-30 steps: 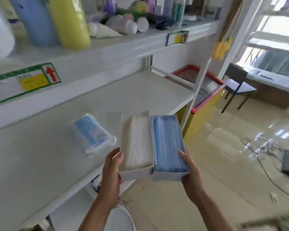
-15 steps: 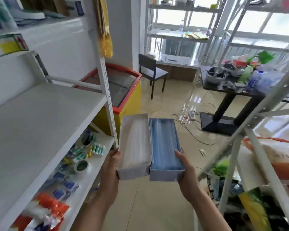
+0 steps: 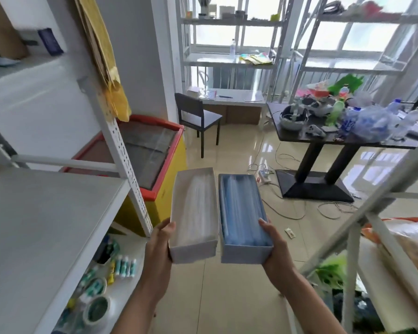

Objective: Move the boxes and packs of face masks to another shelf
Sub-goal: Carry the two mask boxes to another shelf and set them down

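Head view: two open boxes are held side by side, touching, above the floor between two shelves. Left hand [image 3: 158, 247] grips the white box [image 3: 194, 213] at its near left corner. Right hand [image 3: 276, 249] grips the blue box [image 3: 243, 213] at its near right corner. White shelf [image 3: 46, 225] stands left; a freezer [image 3: 152, 150] stands behind it.
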`<state>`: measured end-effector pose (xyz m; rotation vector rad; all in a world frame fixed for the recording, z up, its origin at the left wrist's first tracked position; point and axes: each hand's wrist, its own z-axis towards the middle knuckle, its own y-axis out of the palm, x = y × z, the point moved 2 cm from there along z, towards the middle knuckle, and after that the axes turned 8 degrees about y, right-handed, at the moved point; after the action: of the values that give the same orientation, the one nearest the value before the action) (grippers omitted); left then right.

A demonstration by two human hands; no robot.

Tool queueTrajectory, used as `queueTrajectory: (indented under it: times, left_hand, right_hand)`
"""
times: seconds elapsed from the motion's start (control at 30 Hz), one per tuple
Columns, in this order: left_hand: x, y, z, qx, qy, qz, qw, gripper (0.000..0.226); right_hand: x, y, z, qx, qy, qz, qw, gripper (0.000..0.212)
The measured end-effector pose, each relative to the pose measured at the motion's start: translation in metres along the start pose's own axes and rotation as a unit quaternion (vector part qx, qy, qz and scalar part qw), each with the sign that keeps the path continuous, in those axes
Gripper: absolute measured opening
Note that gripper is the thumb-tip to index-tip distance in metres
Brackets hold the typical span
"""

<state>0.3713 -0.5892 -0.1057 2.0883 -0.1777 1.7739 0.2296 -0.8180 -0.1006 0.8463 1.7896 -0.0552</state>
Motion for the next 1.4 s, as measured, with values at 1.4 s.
queueTrajectory:
  times: [1.4]
  left_hand:
    - [0.038,0.201,0.636,-0.092,0.019,-0.011,0.996,0.048]
  right_hand:
    - [-0.28,-0.032,0.571,0.058,-0.013,0.06,0.996,0.06]
